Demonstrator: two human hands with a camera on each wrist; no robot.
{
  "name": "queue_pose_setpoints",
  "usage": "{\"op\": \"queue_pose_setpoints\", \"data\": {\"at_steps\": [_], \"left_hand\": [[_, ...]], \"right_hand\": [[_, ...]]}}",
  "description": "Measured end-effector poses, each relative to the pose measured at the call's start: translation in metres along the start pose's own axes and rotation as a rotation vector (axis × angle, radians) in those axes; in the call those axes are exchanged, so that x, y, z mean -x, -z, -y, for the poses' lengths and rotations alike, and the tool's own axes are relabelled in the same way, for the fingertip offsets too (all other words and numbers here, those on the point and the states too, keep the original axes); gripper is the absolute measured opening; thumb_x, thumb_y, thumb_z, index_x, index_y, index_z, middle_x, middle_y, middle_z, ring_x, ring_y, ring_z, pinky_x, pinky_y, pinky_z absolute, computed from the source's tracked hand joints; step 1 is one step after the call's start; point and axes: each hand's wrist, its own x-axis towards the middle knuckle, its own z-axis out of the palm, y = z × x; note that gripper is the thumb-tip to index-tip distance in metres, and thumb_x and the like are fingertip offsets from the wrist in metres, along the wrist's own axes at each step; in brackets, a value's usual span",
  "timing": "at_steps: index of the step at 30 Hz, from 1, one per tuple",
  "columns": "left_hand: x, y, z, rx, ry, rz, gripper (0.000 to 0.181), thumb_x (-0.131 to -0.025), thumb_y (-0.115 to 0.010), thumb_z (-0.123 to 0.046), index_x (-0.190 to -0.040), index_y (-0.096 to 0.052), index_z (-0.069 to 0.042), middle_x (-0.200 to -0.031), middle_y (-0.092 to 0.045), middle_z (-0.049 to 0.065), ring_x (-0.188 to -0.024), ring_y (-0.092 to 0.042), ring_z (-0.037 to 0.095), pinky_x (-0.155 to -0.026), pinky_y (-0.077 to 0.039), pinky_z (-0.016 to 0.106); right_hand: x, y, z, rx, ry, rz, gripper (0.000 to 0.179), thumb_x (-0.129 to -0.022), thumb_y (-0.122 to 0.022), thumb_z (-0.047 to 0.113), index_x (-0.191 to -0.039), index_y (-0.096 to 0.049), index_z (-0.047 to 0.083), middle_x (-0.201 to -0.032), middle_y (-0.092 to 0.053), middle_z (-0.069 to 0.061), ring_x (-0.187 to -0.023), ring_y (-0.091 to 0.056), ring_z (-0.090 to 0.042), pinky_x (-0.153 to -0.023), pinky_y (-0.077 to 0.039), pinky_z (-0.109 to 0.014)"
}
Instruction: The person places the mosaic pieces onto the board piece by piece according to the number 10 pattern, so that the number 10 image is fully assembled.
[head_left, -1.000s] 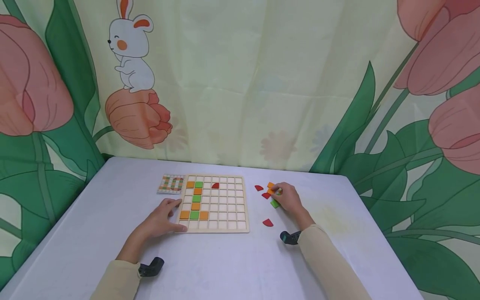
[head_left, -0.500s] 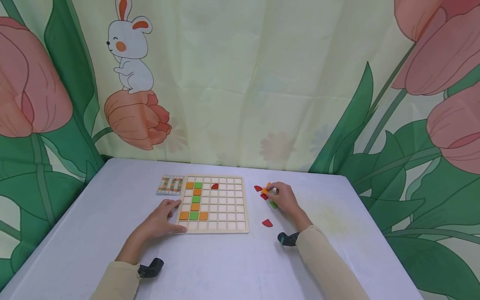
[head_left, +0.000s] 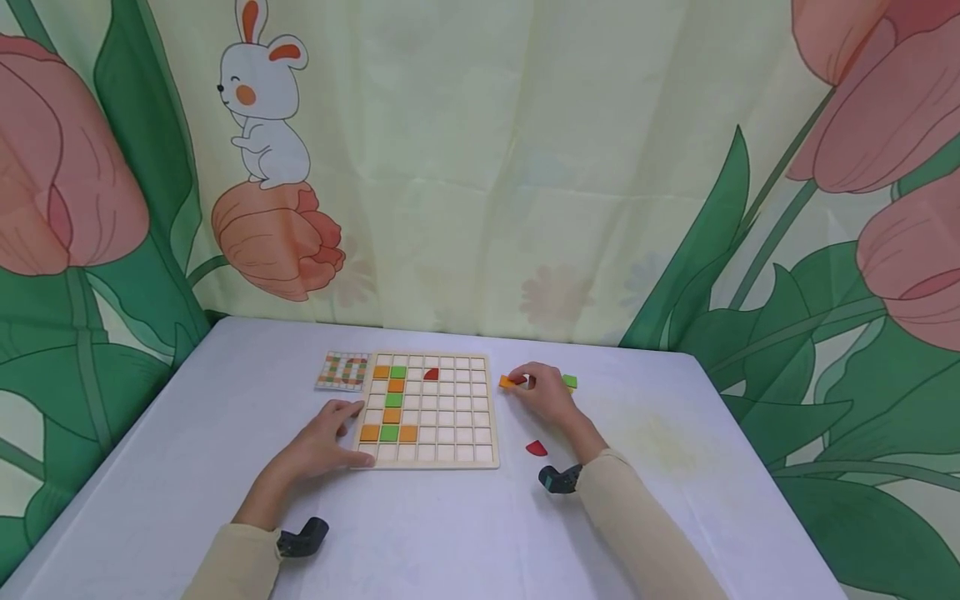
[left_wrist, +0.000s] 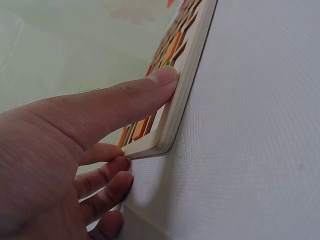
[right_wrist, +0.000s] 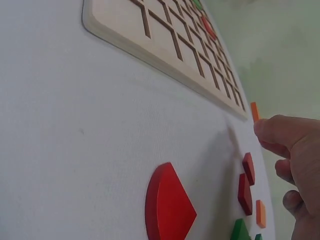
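My right hand (head_left: 551, 396) pinches an orange square tile (head_left: 506, 382) between thumb and fingertips, just right of the wooden grid board (head_left: 494, 425). In the right wrist view the orange tile (right_wrist: 254, 111) pokes out past the thumb, near the board's far right corner. My left hand (head_left: 318, 437) stays at the board's front left corner. Its thumb (left_wrist: 162, 80) lies straight along the front rim, and the other fingers touch the left side. Orange and green square tiles fill several cells on the left, and a red quarter-circle piece (head_left: 431, 374) sits in an upper cell.
A printed pattern card (head_left: 341, 372) lies against the board's upper left. A loose red quarter-circle (head_left: 536, 448) rests right of the board. Beyond the right hand lies a green tile (head_left: 570, 381). More red pieces (right_wrist: 245, 195) and an orange tile (right_wrist: 261, 214) lie beneath it.
The right hand has picked the orange tile from the loose pieces and carried it left, close to the board. The left hand and the board have stayed in place.
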Motion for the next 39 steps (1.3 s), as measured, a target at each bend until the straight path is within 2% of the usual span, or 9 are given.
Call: {"op": "queue_pose_setpoints", "data": {"at_steps": [4,9,14,25,31,36,39], "left_hand": [[0.001,0.0,0.0,0.004,-0.002,0.001,0.106,-0.064,-0.087,-0.045,-0.15,-0.034,-0.01,-0.131,-0.042,0.013,-0.103,-0.045,0.025,-0.071,-0.039,0.031],[0.002,0.001,0.0,0.002,-0.016,0.0,0.106,-0.065,-0.087,-0.044,-0.149,-0.035,-0.008,-0.129,-0.043,0.013,-0.101,-0.045,0.024,-0.07,-0.038,0.031],[0.002,0.001,0.0,0.005,-0.005,0.003,0.107,-0.064,-0.088,-0.043,-0.15,-0.034,-0.009,-0.128,-0.043,0.013,-0.102,-0.044,0.024,-0.07,-0.037,0.031],[0.001,0.001,0.0,0.002,0.001,0.001,0.106,-0.065,-0.087,-0.044,-0.15,-0.034,-0.01,-0.128,-0.043,0.012,-0.102,-0.044,0.025,-0.07,-0.037,0.031],[0.0,0.001,0.0,0.007,0.009,0.003,0.107,-0.064,-0.087,-0.045,-0.15,-0.034,-0.01,-0.128,-0.043,0.012,-0.103,-0.044,0.025,-0.071,-0.037,0.031],[0.0,0.001,0.0,0.005,0.007,0.0,0.107,-0.064,-0.087,-0.045,-0.15,-0.034,-0.01,-0.128,-0.043,0.012,-0.103,-0.045,0.025,-0.071,-0.038,0.031],[0.001,0.001,0.0,0.002,-0.006,0.0,0.107,-0.064,-0.087,-0.046,-0.15,-0.035,-0.009,-0.129,-0.043,0.012,-0.102,-0.045,0.024,-0.071,-0.038,0.031]], "right_hand": [[-0.003,-0.004,0.007,-0.014,0.036,0.009,0.016,-0.087,-0.072,0.015,-0.102,-0.075,0.016,-0.098,-0.067,-0.004,-0.083,-0.051,-0.017,-0.071,-0.042,-0.026],[-0.005,-0.011,0.017,-0.03,0.066,0.024,0.013,-0.086,-0.072,0.014,-0.099,-0.076,0.016,-0.088,-0.062,-0.006,-0.079,-0.048,-0.018,-0.072,-0.037,-0.029],[-0.007,-0.021,0.025,-0.04,0.058,0.047,0.015,-0.086,-0.073,0.016,-0.1,-0.076,0.018,-0.097,-0.065,0.0,-0.077,-0.048,-0.017,-0.067,-0.037,-0.027],[-0.013,-0.036,0.043,-0.072,0.066,0.095,0.018,-0.085,-0.075,0.021,-0.103,-0.075,0.017,-0.099,-0.066,0.001,-0.077,-0.048,-0.018,-0.064,-0.038,-0.026],[-0.017,-0.046,0.046,-0.082,0.077,0.101,0.014,-0.088,-0.071,0.018,-0.101,-0.075,0.016,-0.107,-0.067,-0.001,-0.083,-0.05,-0.017,-0.07,-0.041,-0.027],[-0.019,-0.053,0.049,-0.046,0.144,0.075,0.012,-0.088,-0.071,0.016,-0.1,-0.075,0.016,-0.111,-0.069,-0.001,-0.084,-0.053,-0.017,-0.075,-0.045,-0.029],[-0.02,-0.056,0.051,-0.036,0.169,0.07,0.011,-0.088,-0.071,0.014,-0.098,-0.075,0.016,-0.113,-0.069,-0.001,-0.092,-0.057,-0.017,-0.083,-0.047,-0.031]]}}
